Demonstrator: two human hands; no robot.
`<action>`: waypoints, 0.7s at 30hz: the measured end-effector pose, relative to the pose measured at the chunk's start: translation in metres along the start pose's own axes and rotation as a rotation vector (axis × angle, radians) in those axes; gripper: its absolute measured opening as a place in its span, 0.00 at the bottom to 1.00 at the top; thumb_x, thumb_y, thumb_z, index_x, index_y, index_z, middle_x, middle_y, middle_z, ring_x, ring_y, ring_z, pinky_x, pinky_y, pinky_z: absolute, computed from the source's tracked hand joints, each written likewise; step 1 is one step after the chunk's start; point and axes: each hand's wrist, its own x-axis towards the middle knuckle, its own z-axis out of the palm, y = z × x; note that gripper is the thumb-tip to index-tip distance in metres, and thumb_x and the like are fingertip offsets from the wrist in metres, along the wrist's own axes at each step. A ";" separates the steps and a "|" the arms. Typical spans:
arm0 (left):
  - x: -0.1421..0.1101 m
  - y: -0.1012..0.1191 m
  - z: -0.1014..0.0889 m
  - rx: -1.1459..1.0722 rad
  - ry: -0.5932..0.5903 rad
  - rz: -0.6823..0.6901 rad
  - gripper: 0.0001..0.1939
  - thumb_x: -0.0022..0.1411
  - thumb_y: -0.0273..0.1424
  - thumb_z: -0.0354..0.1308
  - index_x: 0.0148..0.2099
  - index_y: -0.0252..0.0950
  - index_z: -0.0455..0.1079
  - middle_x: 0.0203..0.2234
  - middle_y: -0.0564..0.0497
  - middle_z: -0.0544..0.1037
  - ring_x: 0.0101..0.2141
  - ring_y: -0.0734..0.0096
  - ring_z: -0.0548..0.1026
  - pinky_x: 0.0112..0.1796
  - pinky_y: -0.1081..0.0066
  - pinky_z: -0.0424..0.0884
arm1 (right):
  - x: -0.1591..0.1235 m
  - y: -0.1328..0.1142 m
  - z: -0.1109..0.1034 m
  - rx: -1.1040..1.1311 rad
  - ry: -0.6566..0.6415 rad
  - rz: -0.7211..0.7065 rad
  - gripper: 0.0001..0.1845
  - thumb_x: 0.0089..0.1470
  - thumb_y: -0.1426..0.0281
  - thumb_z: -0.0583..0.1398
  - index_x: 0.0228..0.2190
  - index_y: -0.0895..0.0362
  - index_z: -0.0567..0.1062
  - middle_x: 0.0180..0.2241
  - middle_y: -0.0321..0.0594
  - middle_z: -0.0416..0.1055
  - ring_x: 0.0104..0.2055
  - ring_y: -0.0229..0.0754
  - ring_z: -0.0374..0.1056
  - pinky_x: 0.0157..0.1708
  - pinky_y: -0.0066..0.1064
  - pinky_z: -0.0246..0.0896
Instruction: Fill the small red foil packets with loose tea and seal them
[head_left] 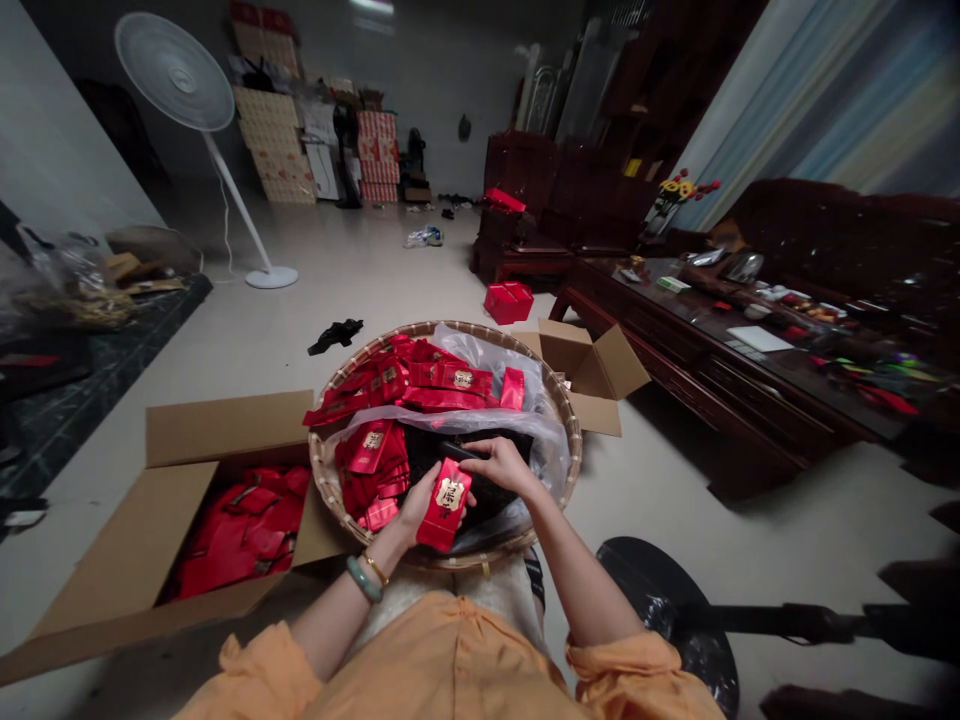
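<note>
Spanning the middle, a woven basket [576,430] sits beneath both hands. The left hand [420,508] and right hand [504,462] nearly meet: left fingers clamp a tilted red packet [445,505]; right fingertips pinch a slim black object [459,452] above it.

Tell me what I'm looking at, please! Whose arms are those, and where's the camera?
No robot here: those arms belong to a person wearing the camera on their head, so it looks forward and down. The left hand holds a red packet. The right hand is at the packet's top, by something dark I can't make out. Below is a round woven basket with more red packets and a plastic sheet. An open cardboard box at the left holds red things too.
</note>
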 end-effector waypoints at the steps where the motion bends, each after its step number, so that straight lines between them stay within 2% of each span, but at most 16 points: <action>1: 0.000 0.000 0.000 -0.005 0.004 -0.002 0.35 0.62 0.52 0.37 0.36 0.26 0.72 0.17 0.44 0.75 0.16 0.71 0.71 0.19 0.74 0.65 | 0.000 0.001 0.000 0.002 0.001 0.001 0.21 0.42 0.62 0.65 0.41 0.55 0.78 0.42 0.40 0.75 0.45 0.52 0.71 0.46 0.37 0.63; 8: 0.000 -0.002 0.000 0.036 0.060 0.010 0.35 0.60 0.54 0.40 0.33 0.26 0.73 0.17 0.44 0.74 0.16 0.71 0.71 0.18 0.75 0.64 | -0.002 -0.001 -0.005 0.064 -0.030 -0.023 0.22 0.42 0.61 0.65 0.40 0.57 0.78 0.41 0.41 0.76 0.43 0.52 0.71 0.43 0.38 0.64; 14: -0.001 0.001 -0.003 0.048 0.052 0.028 0.35 0.60 0.54 0.41 0.33 0.26 0.73 0.17 0.45 0.74 0.16 0.72 0.70 0.19 0.75 0.62 | -0.006 0.004 -0.019 0.188 -0.093 0.016 0.25 0.46 0.58 0.62 0.44 0.59 0.75 0.36 0.42 0.77 0.33 0.45 0.72 0.31 0.32 0.65; 21: 0.001 -0.002 0.001 0.112 0.101 0.045 0.36 0.60 0.54 0.40 0.33 0.25 0.73 0.17 0.43 0.75 0.17 0.71 0.71 0.19 0.74 0.63 | -0.005 0.004 -0.005 0.095 -0.033 -0.021 0.20 0.42 0.61 0.65 0.39 0.57 0.78 0.39 0.41 0.77 0.43 0.51 0.71 0.43 0.37 0.64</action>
